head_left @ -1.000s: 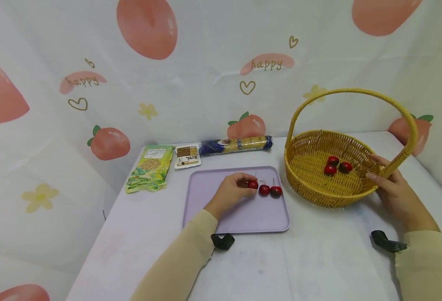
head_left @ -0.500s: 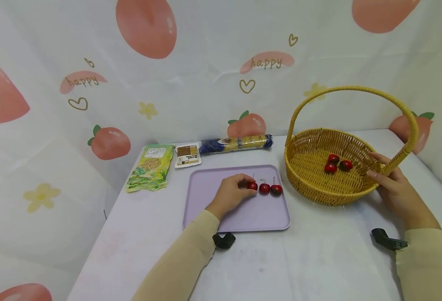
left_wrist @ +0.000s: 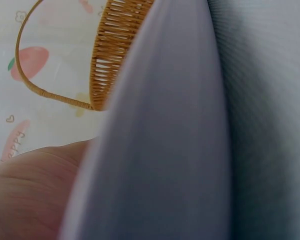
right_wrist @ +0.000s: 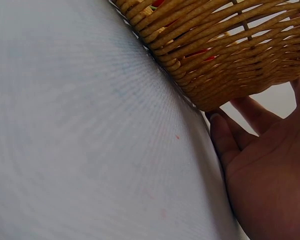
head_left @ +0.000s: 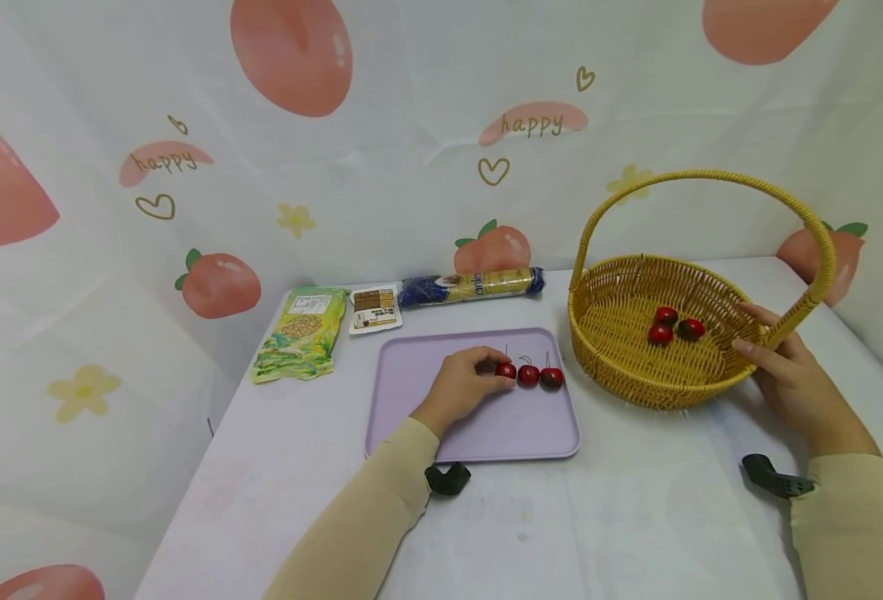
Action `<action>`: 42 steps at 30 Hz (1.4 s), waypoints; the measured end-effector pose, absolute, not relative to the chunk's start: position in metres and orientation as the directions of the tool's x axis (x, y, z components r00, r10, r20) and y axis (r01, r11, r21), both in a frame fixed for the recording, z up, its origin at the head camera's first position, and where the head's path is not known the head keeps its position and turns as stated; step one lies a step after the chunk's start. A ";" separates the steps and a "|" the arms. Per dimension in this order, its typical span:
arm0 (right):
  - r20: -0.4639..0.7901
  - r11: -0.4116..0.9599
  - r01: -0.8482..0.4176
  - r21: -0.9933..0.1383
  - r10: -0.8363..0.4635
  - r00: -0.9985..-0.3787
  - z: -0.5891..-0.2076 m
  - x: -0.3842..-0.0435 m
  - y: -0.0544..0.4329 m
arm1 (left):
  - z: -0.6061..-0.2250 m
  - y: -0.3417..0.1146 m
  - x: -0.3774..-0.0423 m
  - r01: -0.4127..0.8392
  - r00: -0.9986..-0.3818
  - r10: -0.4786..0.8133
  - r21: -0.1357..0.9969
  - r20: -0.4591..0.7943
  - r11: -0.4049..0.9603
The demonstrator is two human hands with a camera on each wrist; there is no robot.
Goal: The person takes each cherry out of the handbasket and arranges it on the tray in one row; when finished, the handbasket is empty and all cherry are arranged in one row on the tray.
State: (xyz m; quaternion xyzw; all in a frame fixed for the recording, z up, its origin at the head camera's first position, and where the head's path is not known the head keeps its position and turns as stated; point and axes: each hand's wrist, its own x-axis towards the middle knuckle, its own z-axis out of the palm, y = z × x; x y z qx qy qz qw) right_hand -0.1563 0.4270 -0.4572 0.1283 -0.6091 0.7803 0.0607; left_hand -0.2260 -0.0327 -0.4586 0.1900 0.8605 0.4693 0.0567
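Note:
My left hand [head_left: 458, 385] pinches a dark red cherry [head_left: 506, 371] with a thin stem, over the right half of a lilac tray [head_left: 403, 417]. Just right of it two more stemmed cherries, one [head_left: 528, 377] and another [head_left: 552, 378], lie side by side on the tray. My right hand [head_left: 790, 379] grips the right side of a yellow wicker basket [head_left: 636, 387], thumb over the rim, other fingers partly hidden. Three red cherries [head_left: 664, 327] sit inside it. In the left wrist view the tray edge [left_wrist: 165, 140] hides most of the left hand; the right wrist view shows fingers under the basket [right_wrist: 230, 65].
Along the back lie a green and yellow bag [head_left: 302, 333], a small white and brown packet [head_left: 376, 310] and a long blue and gold package [head_left: 474, 287]. The basket's tall handle [head_left: 711, 177] arches above it. A printed cloth [head_left: 411, 183] hangs behind the white table [head_left: 524, 533].
The cherry in my left hand has come down slightly, about level with the two beside it. My right hand keeps its hold on the basket.

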 end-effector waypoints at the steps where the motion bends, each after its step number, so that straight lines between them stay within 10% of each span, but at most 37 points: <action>1: 0.272 -0.248 -0.250 -0.936 -0.061 -0.960 -0.457 -0.156 0.427 | -0.458 -0.033 -0.226 0.275 -0.920 0.382 0.830 0.082 0.485; 22: 0.279 -0.244 -0.258 -0.935 -0.053 -0.959 -0.457 -0.157 0.429 | -0.457 -0.031 -0.225 0.238 -0.927 0.369 0.855 0.060 0.460; 42: 0.264 -0.213 -0.246 -0.946 -0.058 -0.963 -0.459 -0.157 0.430 | -0.414 -0.026 -0.215 0.061 -0.953 0.303 0.990 0.020 0.126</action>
